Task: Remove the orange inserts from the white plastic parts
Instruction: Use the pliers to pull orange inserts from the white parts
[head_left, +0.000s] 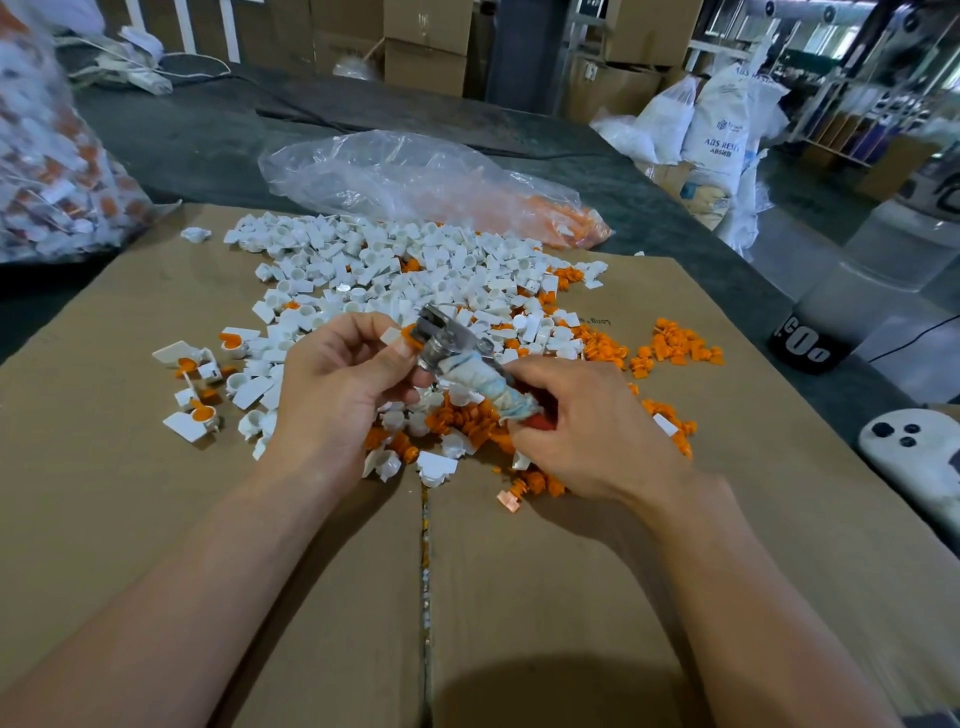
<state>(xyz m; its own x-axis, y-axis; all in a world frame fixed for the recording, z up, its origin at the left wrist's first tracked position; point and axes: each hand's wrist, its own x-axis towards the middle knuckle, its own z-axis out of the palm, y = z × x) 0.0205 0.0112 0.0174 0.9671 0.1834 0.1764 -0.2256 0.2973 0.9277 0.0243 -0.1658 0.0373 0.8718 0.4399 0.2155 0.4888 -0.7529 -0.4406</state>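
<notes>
Above the cardboard (130, 493) on the worktop, head view: the left grip (337, 374) pinches a white part (390, 336), its orange insert (410, 332) facing right. The right grip (576, 421) clenches the pliers (447, 332) by their cloth-wrapped handles. The tool's long axis runs up-left, and its nose appears to meet the insert.

Bare forearms (208, 597), bare left hand (332, 379), right hand (587, 431)

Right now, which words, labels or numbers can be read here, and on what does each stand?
"ABS RESIN": white sack at the right; smaller line beneath is blurred.
"Long": small upside-down print on the cardboard sheet; the rest is illegible.
White characters on the black container: partly hidden, not readable.
Print on the far cartons: too faint.
</notes>
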